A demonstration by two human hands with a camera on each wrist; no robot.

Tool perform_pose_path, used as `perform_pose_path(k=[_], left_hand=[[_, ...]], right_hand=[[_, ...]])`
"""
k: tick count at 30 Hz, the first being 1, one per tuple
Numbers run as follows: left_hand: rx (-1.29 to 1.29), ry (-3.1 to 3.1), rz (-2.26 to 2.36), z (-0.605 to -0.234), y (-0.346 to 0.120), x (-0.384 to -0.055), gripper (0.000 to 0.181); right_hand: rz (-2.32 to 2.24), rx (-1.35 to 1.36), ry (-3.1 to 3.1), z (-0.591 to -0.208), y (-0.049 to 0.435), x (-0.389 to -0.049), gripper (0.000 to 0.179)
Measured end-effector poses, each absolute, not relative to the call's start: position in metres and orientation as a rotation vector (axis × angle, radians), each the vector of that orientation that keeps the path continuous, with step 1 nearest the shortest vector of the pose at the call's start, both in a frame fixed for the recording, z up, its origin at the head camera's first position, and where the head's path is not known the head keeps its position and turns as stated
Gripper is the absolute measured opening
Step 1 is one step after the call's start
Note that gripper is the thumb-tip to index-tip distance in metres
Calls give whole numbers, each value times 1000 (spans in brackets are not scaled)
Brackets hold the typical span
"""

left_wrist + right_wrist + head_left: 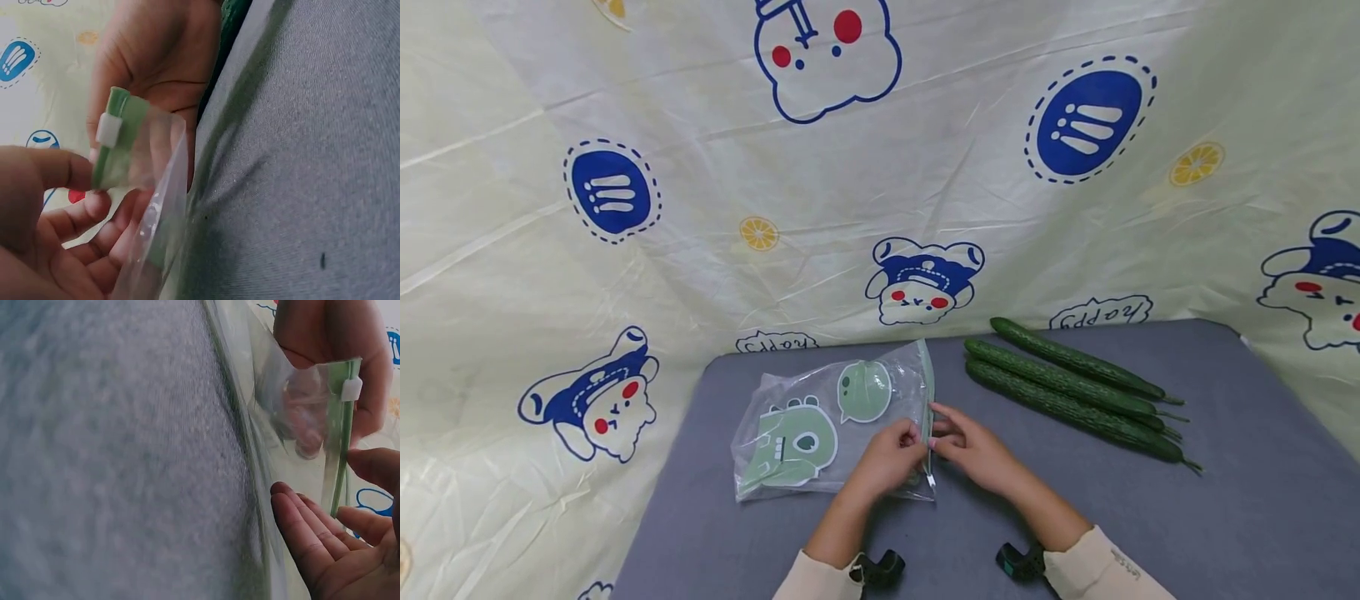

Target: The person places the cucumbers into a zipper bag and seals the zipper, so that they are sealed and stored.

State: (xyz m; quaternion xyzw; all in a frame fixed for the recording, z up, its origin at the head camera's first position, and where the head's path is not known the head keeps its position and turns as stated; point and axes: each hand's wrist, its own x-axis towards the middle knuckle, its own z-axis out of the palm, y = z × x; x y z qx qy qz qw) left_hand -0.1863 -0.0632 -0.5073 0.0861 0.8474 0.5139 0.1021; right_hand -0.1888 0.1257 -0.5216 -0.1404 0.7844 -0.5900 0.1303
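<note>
A clear plastic slider bag (pixel 863 437) with green dinosaur prints lies flat at the table's left-centre, its green closure strip facing right. My left hand (pixel 883 460) pinches the strip near the bag's lower right corner, between thumb and forefinger in the left wrist view. From the other side my right hand (pixel 983 457) holds the same edge with thumb and finger, its remaining fingers extended in the right wrist view. A white slider (pixel 352 389) sits near the end of the green strip (pixel 130 125). Whether the bag's mouth is parted I cannot tell.
Several long green cucumbers (pixel 1075 402) lie side by side at the table's back right, stems pointing right. A grey cloth (pixel 1247 500) covers the table. Behind it hangs a pale printed curtain (pixel 700 167). Dark wrist-worn devices (pixel 1021 562) sit at both cuffs.
</note>
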Motion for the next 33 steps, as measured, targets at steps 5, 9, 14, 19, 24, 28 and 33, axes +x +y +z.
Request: perform_pose_path(k=[5,9,14,19,24,28,33], left_hand=[[135,2456,1628,-506,-59,-183,11],[102,2407,1685,-508,-57,-183,5],[173,2427,1707,-512,-58,-184,21],[190,2378,1767,-512,-60,-185,10],[114,2344,1806,-504,-62,-187,9],[93,2472,1793,-498,-67,-189,15],[37,2545,1814,-490,-75,-191,11]], right_hand=[[-1746,-415,2280,-518,120,-186,56],[-1776,-395,2317,-521,115,-184,54],[-1747,-368,2368,-522,110,-181,55],[-1675,-286,2497,-522,107,-180,37],[-1624,-205,2575,-524,110,-184,30],[-1521,-234,2641,-527,113,-186,48],[-1430,-233,2651,-529,115,-188,66]])
